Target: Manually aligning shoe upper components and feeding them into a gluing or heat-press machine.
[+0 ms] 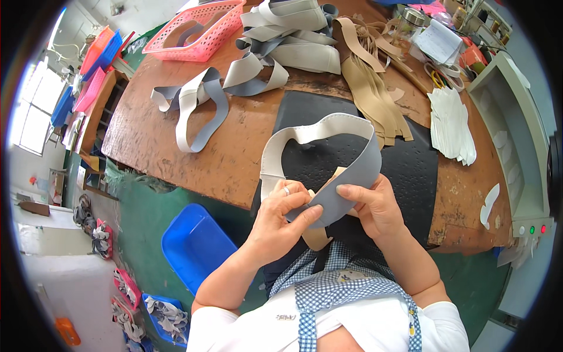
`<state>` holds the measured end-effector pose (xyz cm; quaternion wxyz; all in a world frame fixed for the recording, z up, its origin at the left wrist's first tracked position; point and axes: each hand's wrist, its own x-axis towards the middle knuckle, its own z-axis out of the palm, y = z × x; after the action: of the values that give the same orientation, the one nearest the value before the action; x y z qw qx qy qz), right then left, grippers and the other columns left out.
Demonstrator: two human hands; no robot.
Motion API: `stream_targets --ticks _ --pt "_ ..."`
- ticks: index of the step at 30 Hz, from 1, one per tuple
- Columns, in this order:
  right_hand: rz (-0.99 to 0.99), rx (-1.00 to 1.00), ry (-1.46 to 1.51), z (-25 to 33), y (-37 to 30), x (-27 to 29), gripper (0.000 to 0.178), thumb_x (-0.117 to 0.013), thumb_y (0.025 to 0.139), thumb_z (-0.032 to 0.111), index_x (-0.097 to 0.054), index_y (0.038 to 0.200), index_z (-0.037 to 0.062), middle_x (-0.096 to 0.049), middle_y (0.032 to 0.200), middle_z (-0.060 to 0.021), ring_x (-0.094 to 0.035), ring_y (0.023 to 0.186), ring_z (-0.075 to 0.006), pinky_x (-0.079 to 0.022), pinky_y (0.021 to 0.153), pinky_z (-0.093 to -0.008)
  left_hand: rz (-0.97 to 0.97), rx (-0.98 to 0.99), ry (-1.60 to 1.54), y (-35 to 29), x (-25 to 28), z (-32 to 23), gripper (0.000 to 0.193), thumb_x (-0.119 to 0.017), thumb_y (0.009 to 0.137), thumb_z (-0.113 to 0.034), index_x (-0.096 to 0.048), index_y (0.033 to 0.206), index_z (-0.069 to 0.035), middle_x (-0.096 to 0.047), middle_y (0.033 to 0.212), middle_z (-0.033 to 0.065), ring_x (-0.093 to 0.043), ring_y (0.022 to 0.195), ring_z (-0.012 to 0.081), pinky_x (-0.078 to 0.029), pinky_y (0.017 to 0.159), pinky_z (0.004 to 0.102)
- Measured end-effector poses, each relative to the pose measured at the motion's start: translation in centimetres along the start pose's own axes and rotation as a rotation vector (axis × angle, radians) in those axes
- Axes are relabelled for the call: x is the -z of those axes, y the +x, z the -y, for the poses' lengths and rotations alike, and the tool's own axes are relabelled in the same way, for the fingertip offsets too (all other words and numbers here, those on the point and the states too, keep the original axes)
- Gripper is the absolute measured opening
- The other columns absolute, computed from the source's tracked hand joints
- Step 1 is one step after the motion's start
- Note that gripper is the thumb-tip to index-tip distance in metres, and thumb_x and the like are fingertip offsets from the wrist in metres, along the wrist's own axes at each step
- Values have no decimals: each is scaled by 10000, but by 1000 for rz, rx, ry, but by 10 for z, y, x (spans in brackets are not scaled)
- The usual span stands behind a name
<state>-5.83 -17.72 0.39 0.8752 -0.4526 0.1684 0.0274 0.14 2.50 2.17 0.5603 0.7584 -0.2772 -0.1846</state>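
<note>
Head view, looped strip [359, 171], grey-blue outside, off-white inside, dotted along one edge, both hands [274, 226] pinching it

right of mat [413, 182]: passable; obstacles: grey band [359, 179], tan strips [368, 88]; beyond: unclear

Pink basket [212, 46] (perforated) on the brown table [141, 132]; blue tub [196, 246] on green floor [138, 223].

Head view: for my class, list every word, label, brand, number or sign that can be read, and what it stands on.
Nothing reads clearly enough to quote.
White shirt: small lettering-like mark, too small to read surely.
White paper: any writing is too blurred.
Checked apron: small patch, any lettering too small.
Round buttons: no readable labels.
Grey band between left hand and right hand: no lettering shows.
</note>
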Motion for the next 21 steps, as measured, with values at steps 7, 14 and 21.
stream_targets --ticks 7,14,21 --pt "32 124 -53 -12 -2 -9 262 -741 836 18 -674 1089 2 -729 1009 -119 -706 940 -191 -574 861 -331 -90 -3 172 -4 -9 -9 144 -733 870 -66 -690 974 24 -667 864 80 -607 829 146 -477 751 277" --pt "-30 58 38 -2 0 -2 261 -771 834 104 -687 1073 40 -736 1006 -109 -709 938 -187 -561 886 -346 -123 47 158 -8 -10 -2 117 -742 870 -77 -710 926 21 -680 739 51 -617 688 83 -482 653 231" --pt "-43 74 76 -7 -2 2 247 -768 827 55 -691 1062 52 -740 1010 -115 -711 934 -180 -568 873 -340 -137 54 91 -12 -12 4 126 -736 883 -70 -724 963 26 -707 786 34 -636 732 71 -490 677 217"
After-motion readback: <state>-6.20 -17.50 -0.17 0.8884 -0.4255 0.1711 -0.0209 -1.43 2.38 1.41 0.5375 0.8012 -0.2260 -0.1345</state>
